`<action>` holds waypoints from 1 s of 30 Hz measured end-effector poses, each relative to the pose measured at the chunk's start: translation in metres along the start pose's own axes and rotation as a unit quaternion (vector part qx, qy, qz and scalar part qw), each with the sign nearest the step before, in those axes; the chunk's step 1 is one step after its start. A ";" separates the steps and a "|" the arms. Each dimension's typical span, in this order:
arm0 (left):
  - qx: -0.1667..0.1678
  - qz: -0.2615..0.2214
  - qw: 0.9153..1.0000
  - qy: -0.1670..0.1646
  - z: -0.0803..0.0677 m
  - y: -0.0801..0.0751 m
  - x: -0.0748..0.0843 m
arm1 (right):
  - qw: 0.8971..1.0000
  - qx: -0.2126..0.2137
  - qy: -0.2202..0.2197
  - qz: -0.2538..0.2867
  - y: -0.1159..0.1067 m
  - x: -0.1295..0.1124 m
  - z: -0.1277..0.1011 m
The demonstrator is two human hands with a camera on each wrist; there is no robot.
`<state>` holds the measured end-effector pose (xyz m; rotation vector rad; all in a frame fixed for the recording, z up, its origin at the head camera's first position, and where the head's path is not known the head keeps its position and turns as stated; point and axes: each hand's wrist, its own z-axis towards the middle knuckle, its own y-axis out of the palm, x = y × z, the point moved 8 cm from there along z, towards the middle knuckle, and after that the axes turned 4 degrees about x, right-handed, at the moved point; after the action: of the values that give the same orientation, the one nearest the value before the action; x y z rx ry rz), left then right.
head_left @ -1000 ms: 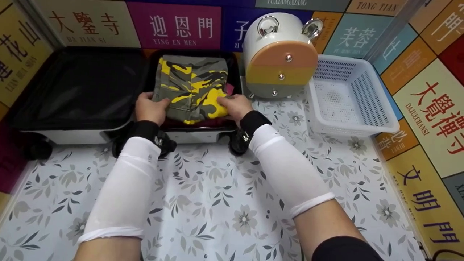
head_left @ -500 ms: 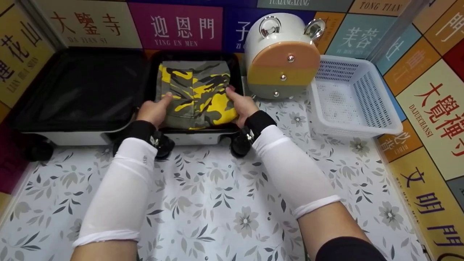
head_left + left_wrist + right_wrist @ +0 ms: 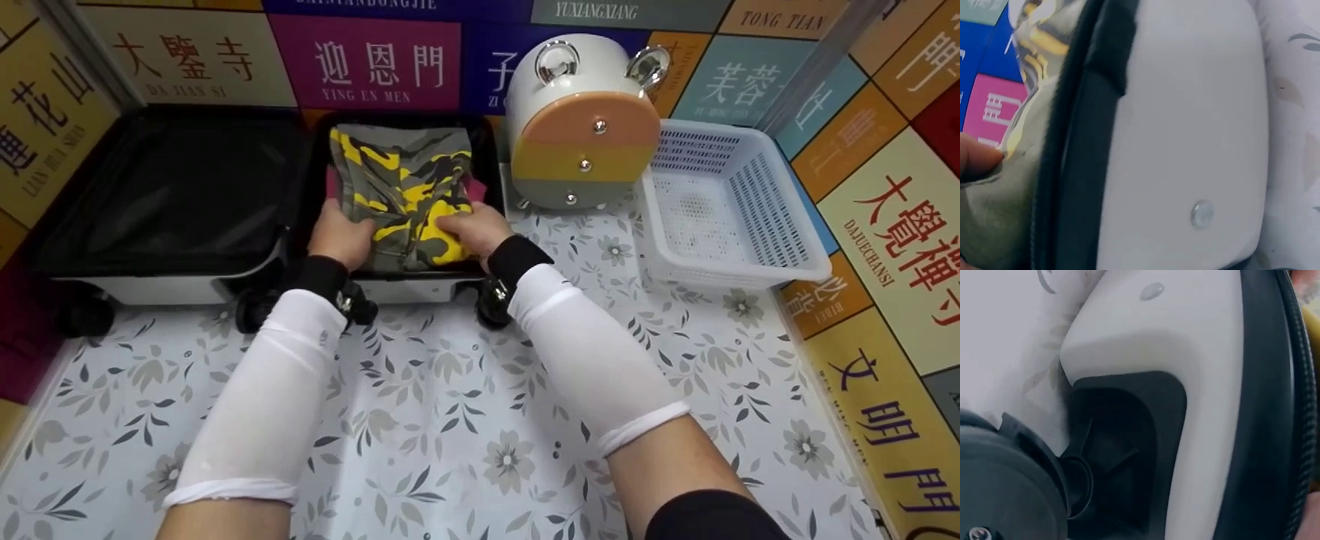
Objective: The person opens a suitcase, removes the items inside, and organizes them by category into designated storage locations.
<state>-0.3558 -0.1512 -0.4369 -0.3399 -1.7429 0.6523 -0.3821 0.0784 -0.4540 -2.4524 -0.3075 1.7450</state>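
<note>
A folded camouflage garment [image 3: 405, 199] in grey, yellow and black lies in the right half of an opened suitcase [image 3: 397, 289]. Its near part is creased and bunched toward the middle. At its left edge my left hand [image 3: 341, 236] grips the cloth, thumb on top; in the left wrist view the thumb [image 3: 979, 157] presses into the grey fabric. My right hand [image 3: 480, 229] holds the right edge, also with the thumb on top. Most other fingers are hidden under or behind the cloth. Pink-red fabric [image 3: 475, 187] shows beneath the garment on both sides.
The suitcase's left half [image 3: 172, 195] has a black cover. To the right stand a white round drawer box [image 3: 585, 150] with striped front and silver ears, and a white plastic basket [image 3: 735, 274]. Suitcase wheels [image 3: 86, 319] jut toward me. Printed panels [image 3: 367, 60] wall the flowered tabletop [image 3: 420, 420].
Both hands have drawn closer together, squeezing the garment narrower and creasing its middle. Half a second ago it lay flatter and wider. Pink-red fabric now shows at the left as well.
</note>
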 end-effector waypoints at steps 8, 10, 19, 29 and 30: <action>0.026 -0.006 0.998 0.052 -0.008 0.013 0.009 | 0.991 0.032 -0.030 -0.126 0.010 -0.007 -0.006; 0.030 -0.003 0.998 0.059 -0.011 0.014 0.011 | 0.990 0.050 -0.036 -0.130 0.009 -0.008 -0.006; 0.083 -0.043 0.991 0.099 -0.026 0.012 0.021 | 0.981 0.106 -0.108 -0.124 -0.005 -0.016 -0.018; 0.094 -0.126 0.970 0.185 -0.053 0.015 0.058 | 0.968 0.170 -0.172 -0.070 -0.045 -0.026 -0.045; 0.092 -0.136 0.967 0.193 -0.056 0.015 0.062 | 0.965 0.178 -0.178 -0.067 -0.049 -0.028 -0.048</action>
<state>-0.3210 -0.0910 -0.3875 -0.0855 -1.3148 0.5045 -0.3506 0.1206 -0.4026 -1.8290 -0.1655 1.9735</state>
